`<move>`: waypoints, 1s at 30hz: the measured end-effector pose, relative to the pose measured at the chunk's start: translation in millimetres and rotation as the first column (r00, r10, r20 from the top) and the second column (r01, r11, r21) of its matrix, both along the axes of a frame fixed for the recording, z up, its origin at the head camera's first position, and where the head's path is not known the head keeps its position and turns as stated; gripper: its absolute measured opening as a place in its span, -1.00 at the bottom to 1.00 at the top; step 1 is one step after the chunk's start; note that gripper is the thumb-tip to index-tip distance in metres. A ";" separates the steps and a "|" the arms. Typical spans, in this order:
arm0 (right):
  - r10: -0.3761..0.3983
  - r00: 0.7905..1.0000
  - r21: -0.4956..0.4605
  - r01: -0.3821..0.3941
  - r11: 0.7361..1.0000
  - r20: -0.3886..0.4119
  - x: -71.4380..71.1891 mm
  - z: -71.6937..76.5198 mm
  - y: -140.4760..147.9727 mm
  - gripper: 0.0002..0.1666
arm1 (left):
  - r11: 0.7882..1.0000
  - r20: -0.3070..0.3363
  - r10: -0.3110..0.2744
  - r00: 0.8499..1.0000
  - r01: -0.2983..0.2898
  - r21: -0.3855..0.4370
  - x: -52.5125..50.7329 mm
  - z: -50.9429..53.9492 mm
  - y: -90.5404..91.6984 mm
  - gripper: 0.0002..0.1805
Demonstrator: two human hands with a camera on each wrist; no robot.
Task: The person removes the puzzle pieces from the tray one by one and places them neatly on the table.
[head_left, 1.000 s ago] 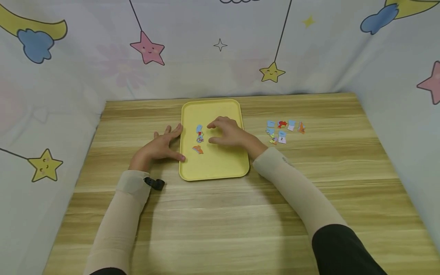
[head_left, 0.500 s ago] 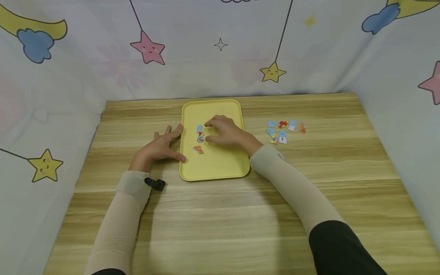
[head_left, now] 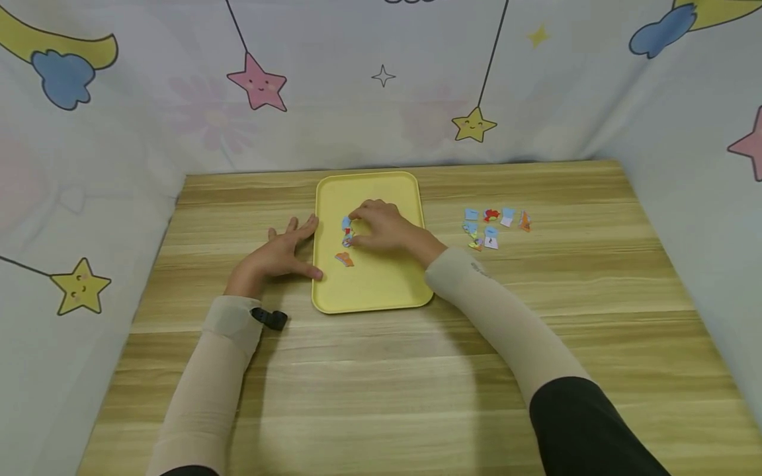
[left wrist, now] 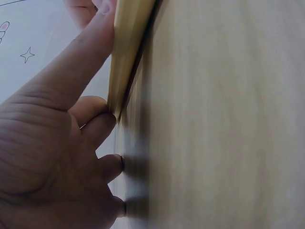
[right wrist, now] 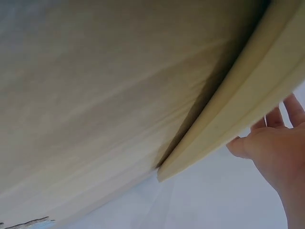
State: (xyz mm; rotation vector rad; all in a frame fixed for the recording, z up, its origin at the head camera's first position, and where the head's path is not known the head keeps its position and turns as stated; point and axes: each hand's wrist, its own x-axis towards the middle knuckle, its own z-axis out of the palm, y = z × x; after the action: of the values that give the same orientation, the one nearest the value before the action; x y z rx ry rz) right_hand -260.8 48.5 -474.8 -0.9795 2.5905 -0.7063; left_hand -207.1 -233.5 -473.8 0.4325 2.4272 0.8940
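A yellow tray (head_left: pixel 381 287) lies on the table. My left hand (head_left: pixel 275 256) steadies its left side with spread fingers, the thumb on the rim; the left wrist view shows that thumb (left wrist: pixel 71 67) against the tray's edge (left wrist: pixel 127 47). Over the tray, my right hand (head_left: pixel 383 228) reaches to a short column of small printed puzzle pieces (head_left: pixel 347 232). Its index fingertip is by the column's upper end, its thumb by the lower end, with a gap between; the fingertips partly cover the pieces. An orange puzzle piece (head_left: pixel 344 259) lies just below the column.
Right of the tray, several loose puzzle pieces (head_left: pixel 491 233) in blue, red, yellow and orange lie on the wooden table (head_left: pixel 357 390). A black strap (head_left: pixel 269 318) sticks out from the left wrist. A white curtain (head_left: pixel 333 132) with printed stars surrounds the table.
My right hand has moved left across the tray until its fingertips came to the column of puzzle pieces. The left hand and the tray have stayed in place.
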 end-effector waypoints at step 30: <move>0.076 0.997 0.077 -0.074 0.994 -0.028 -1.7 -2.1 -10.9 -0.24 | 1.000 0.005 0.018 1.000 -0.018 0.017 0.9 -1.2 -0.2 0.43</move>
State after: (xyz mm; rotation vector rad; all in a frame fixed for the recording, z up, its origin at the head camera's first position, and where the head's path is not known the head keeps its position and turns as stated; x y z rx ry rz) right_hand -262.5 37.6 -477.0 -1.0664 2.5709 -0.5743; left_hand -206.2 -233.7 -475.0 0.4155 2.4244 0.9232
